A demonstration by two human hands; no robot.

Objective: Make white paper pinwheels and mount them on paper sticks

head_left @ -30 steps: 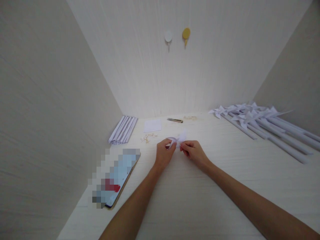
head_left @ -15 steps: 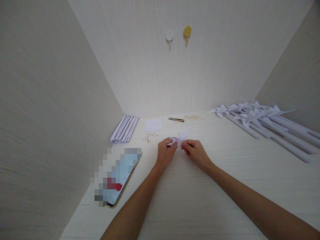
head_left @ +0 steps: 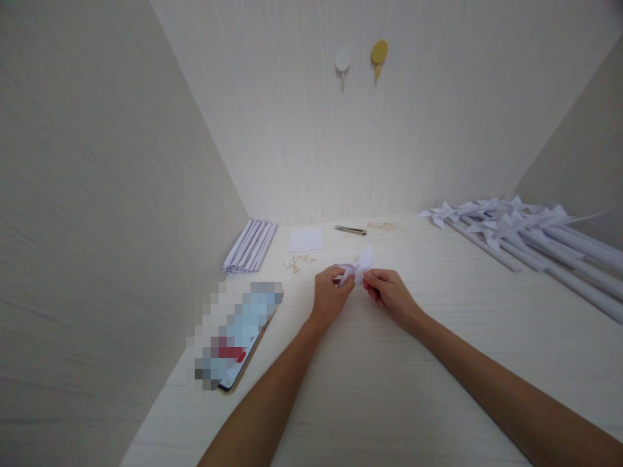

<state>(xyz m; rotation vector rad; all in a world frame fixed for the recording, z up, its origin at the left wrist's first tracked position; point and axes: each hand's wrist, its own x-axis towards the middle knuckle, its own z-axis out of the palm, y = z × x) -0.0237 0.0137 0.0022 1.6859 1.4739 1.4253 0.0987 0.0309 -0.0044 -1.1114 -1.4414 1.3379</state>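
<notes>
Soft, even, fairly bright light, brightest on the back wall just above the tabletop. Side walls dimmer. Shadows faint, no hard glare. Wide-angle stretch bends the edges. The folded white paper reads washed out and soft. A pixelated block covers something at left.
</notes>
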